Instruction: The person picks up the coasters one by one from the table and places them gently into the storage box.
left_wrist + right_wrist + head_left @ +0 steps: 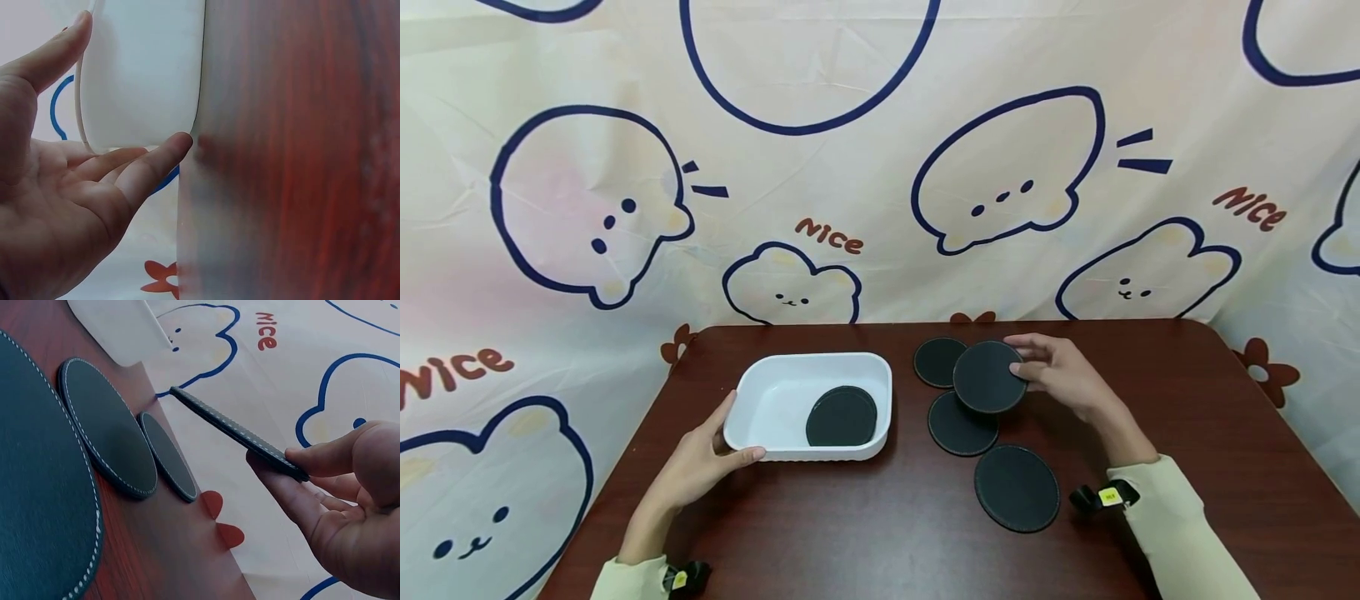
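Observation:
A round black coaster [988, 377] with white edge stitching is pinched between the thumb and fingers of my right hand [1063, 375]. In the right wrist view this coaster [234, 432] is seen nearly edge-on, raised above the table. My left hand [700, 454] holds the left end of a white plastic tray [767, 408], thumb at the front rim and fingers along the side. Inside the tray, another black coaster [842, 417] leans toward the front wall. In the left wrist view, the fingertips [178, 145] touch the tray's end wall [144, 75].
Three more coasters lie on the dark wooden table [880, 533]: a far one [936, 362], a middle one [961, 427] and a near one [1017, 489]. A printed cloth [880, 183] with cartoon bears hangs behind the table's back edge.

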`<state>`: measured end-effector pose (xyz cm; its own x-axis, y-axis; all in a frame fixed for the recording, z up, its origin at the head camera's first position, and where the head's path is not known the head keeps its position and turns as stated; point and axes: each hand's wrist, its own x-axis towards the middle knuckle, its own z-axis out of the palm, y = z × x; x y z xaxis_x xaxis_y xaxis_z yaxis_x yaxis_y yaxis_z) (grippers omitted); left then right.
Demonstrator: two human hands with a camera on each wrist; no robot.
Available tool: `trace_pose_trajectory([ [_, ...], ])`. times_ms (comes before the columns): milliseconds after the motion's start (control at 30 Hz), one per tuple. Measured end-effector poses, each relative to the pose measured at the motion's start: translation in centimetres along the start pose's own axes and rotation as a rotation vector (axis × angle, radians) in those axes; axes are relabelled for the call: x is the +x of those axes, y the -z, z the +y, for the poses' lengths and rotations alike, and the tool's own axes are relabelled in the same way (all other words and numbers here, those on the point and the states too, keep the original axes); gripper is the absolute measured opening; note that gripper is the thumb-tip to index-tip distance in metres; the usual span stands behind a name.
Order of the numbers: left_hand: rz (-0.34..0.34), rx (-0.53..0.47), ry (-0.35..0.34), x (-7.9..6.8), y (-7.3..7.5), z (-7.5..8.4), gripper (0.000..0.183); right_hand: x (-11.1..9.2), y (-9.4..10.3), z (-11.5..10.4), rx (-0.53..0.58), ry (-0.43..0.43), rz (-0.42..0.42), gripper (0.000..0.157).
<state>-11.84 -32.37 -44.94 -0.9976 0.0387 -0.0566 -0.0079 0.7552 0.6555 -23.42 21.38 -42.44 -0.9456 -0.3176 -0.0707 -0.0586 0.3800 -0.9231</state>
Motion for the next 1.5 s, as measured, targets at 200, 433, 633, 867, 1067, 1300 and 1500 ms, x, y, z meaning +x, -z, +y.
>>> trace_pose_trajectory([
  [200, 0.029, -0.072, 0.014, 0.0, 0.1, -0.2, 0.116, 0.0, -0.7, -0.4, 0.038, 0.016, -0.023, 0.056],
  [433, 0.039, -0.113, 0.028, -0.1, 0.1, -0.3, 0.115, -0.1, -1.2, -0.8, 0.043, 0.025, -0.027, 0.055],
  [633, 0.039, -0.13, 0.034, -0.3, 0.1, -0.3, 0.114, 0.0, -1.9, -1.0, 0.095, 0.026, -0.058, 0.056],
  [867, 0.034, -0.133, 0.014, -0.2, 0.0, 0.0, 0.115, 0.3, -3.3, -0.6, 0.161, 0.018, -0.086, 0.055],
  [1067, 0.034, -0.118, 0.007, -0.1, 0.1, 0.0, 0.115, 0.7, -4.7, -0.4, 0.145, 0.01, -0.088, 0.055],
  [1300, 0.033, -0.125, 0.01, -0.2, 0.1, 0.0, 0.115, 1.3, -6.5, -0.6, 0.182, -0.001, -0.114, 0.055],
  [1500, 0.025, -0.124, 0.018, -0.2, 0.0, -0.1, 0.116, 1.7, -7.6, -0.8, 0.26, 0.001, -0.138, 0.057],
])
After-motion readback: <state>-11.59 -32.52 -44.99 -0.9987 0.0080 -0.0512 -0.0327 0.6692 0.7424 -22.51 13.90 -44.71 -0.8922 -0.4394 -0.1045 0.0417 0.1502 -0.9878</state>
